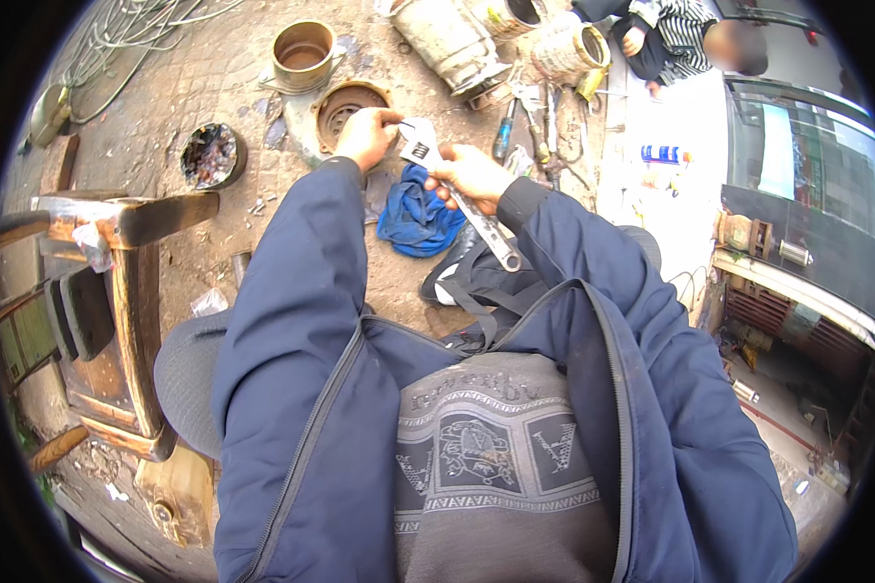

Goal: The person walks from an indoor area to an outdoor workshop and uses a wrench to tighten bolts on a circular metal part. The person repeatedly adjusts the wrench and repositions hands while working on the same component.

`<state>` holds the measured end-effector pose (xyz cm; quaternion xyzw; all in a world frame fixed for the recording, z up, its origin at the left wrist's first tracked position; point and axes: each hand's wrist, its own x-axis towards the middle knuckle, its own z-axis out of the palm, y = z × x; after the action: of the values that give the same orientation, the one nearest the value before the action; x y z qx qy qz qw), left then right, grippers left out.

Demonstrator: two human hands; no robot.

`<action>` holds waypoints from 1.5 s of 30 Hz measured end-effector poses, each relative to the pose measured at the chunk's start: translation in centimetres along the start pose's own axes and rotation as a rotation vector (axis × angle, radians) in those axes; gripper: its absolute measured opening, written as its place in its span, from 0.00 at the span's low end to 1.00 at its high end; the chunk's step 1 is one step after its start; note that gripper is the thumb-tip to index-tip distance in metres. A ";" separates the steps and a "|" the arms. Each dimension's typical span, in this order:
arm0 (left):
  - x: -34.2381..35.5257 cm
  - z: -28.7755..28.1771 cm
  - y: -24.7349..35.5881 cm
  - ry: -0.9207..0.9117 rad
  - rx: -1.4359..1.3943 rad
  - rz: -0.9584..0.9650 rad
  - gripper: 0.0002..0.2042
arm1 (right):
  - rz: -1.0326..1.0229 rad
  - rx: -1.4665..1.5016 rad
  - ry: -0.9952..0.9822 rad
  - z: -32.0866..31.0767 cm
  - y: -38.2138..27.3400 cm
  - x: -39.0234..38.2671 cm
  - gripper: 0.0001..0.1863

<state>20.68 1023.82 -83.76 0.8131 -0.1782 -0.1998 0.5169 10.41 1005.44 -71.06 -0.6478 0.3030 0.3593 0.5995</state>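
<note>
My right hand [472, 177] is wrapped round an adjustable wrench [488, 233], whose jaws point away to the left and whose handle end hangs toward my lap. Just left of the jaws, my left hand [365, 138] has its thumb and fingertips closed together. Whatever is between those fingers is too small to make out. Beyond the left hand sits a round, rusty metal housing [352, 97] with an open hollow face, partly hidden by that hand. A crumpled blue cloth [420, 216] lies on the ground below the wrench.
A dirty metal cylinder [447, 44] and a rusty ring-shaped part [302, 56] stand farther off. A blue-handled screwdriver [504, 131] lies among tools at right. Left are a can of debris [213, 156] and a wooden stool [131, 321]. Another person [676, 39] is at upper right.
</note>
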 end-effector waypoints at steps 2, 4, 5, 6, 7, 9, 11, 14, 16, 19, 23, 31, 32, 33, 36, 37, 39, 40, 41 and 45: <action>0.0 0.1 -0.2 0.002 -0.025 0.000 0.15 | 0.015 -0.060 -0.047 -0.5 -0.6 0.2 0.14; 0.1 0.3 -0.5 -0.009 -0.053 -0.011 0.15 | 0.000 -0.259 -0.016 -1.3 -1.8 0.3 0.14; 0.1 0.4 -0.7 -0.016 -0.092 -0.043 0.15 | 0.007 -0.399 -0.040 -1.9 -2.8 0.3 0.15; 0.1 0.5 -0.8 -0.023 -0.104 -0.062 0.16 | 0.015 -0.527 -0.088 -2.5 -4.1 0.4 0.15; 0.1 0.6 -1.0 -0.025 -0.113 -0.071 0.16 | -0.010 -0.716 -0.083 -3.1 -5.6 0.6 0.16; 0.2 0.9 -1.1 -0.019 -0.057 -0.033 0.19 | -0.521 -1.499 -0.027 -3.5 -9.3 1.1 0.12; 0.3 1.1 -1.3 -0.068 -0.060 -0.057 0.20 | -0.792 -1.885 -0.032 -2.1 -12.9 2.0 0.09; 0.2 1.4 -1.5 0.037 -0.079 0.013 0.17 | -1.040 -2.471 -0.170 2.8 -15.9 3.6 0.12; 0.1 1.4 -1.6 0.085 0.059 0.123 0.17 | -1.007 -2.544 -0.160 5.4 -16.2 4.0 0.16; -0.1 1.1 -0.9 0.005 0.050 0.078 0.16 | -0.856 -2.739 -0.170 5.6 -15.4 3.6 0.12; -0.6 0.9 1.2 0.081 0.077 0.045 0.16 | -1.311 -2.283 0.161 1.1 -14.2 2.8 0.07; -0.4 1.8 1.5 0.066 0.202 0.067 0.17 | -1.416 -2.255 0.275 -0.8 -13.7 4.4 0.09; -0.4 1.9 1.4 0.043 0.205 0.038 0.18 | -1.391 -2.318 0.287 0.0 -14.0 4.6 0.09; -0.5 1.9 1.3 0.076 0.200 0.041 0.16 | -1.302 -2.411 0.232 0.8 -14.3 4.8 0.08; -0.6 1.8 1.6 0.097 0.112 0.007 0.14 | -1.237 -2.455 0.110 2.9 -15.7 5.1 0.06; -0.7 1.7 1.7 0.089 0.159 -0.001 0.13 | -1.311 -2.410 0.105 3.3 -16.2 5.0 0.06; -0.7 1.5 2.0 0.024 0.241 -0.058 0.14 | -1.251 -2.428 0.210 3.3 -17.1 4.4 0.06; -0.8 1.4 2.0 -0.001 0.271 -0.073 0.14 | -1.321 -2.395 0.248 2.9 -17.3 3.8 0.06; -0.8 1.3 2.1 0.038 0.324 -0.013 0.14 | -1.331 -2.344 0.239 2.1 -17.4 3.0 0.07; -0.7 1.2 2.1 0.144 0.461 0.271 0.11 | -1.249 -1.790 0.288 -2.7 -14.7 -1.9 0.08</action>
<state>19.30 1022.45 -82.24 0.8903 -0.2886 -0.0246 0.3513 21.70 1004.14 -61.22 -0.9231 -0.3811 0.0038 -0.0517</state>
